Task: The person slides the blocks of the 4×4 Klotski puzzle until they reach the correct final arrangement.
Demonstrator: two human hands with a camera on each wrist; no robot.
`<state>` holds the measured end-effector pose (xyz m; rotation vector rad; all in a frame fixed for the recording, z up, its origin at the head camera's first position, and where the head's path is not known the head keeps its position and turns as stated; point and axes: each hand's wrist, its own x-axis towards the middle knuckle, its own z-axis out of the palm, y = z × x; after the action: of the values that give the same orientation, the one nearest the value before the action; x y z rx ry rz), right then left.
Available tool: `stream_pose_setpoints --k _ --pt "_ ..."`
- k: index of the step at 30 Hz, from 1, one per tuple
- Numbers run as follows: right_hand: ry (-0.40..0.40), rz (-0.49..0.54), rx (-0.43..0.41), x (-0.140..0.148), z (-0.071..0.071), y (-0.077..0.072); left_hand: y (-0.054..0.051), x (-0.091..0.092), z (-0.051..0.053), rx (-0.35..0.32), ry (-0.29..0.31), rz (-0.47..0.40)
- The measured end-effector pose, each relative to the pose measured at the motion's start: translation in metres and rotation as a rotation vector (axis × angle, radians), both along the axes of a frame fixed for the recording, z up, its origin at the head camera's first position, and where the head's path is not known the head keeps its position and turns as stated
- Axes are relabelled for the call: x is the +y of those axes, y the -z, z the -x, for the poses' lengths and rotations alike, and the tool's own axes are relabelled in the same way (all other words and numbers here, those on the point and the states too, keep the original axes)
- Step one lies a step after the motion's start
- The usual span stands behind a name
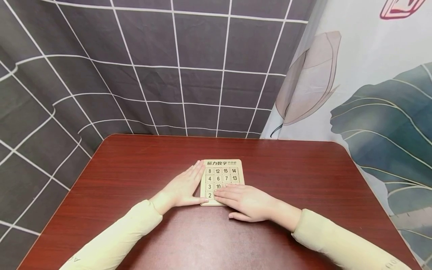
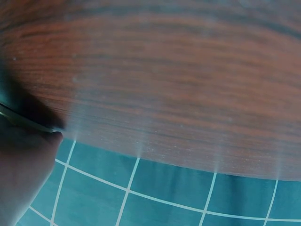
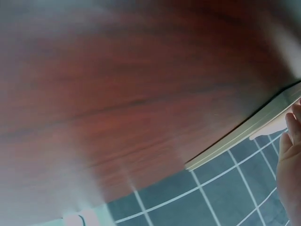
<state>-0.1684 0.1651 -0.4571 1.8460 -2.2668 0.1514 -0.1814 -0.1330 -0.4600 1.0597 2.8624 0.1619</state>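
A pale yellow magnetic number slide puzzle (image 1: 218, 174) lies flat on the table in the head view, with numbered square tiles and dark printed characters along its top. My left hand (image 1: 183, 185) lies along its left edge, the fingers straight and the thumb stretched over the lower left corner. Across the lower right tiles rest the straight fingers of my right hand (image 1: 253, 202), which hide several tiles; its thumb is off the board, over the table. In the right wrist view the puzzle's side edge (image 3: 244, 129) shows beside the right hand (image 3: 290, 181).
The dark red wooden table (image 1: 135, 168) has rounded far corners. Behind and to the left hangs a dark grey curtain (image 1: 199, 86) with a white grid. On the right a white curtain (image 1: 310, 127) carries large leaf prints.
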Motion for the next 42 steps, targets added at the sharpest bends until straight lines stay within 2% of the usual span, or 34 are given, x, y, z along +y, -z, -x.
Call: stream_pose_setpoints --k 9,15,25,34,42 --pt "-0.011 -0.028 -0.002 -0.010 0.000 -0.004 0.000 0.000 -0.001 0.008 0.007 -0.008" --pt "0.006 -0.035 0.000 0.000 -0.002 -0.006 0.000 0.000 0.000 0.004 -0.001 0.001" --pt "0.031 -0.012 -0.007 0.016 -0.003 0.000 0.002 0.000 0.000 0.004 0.000 0.013" --pt "0.033 -0.001 -0.013 0.003 0.004 -0.003 0.000 -0.001 0.000 -0.006 -0.007 0.002" --pt "0.077 -0.052 -0.039 -0.013 0.012 -0.004 0.000 0.000 -0.001 -0.007 -0.004 -0.003"
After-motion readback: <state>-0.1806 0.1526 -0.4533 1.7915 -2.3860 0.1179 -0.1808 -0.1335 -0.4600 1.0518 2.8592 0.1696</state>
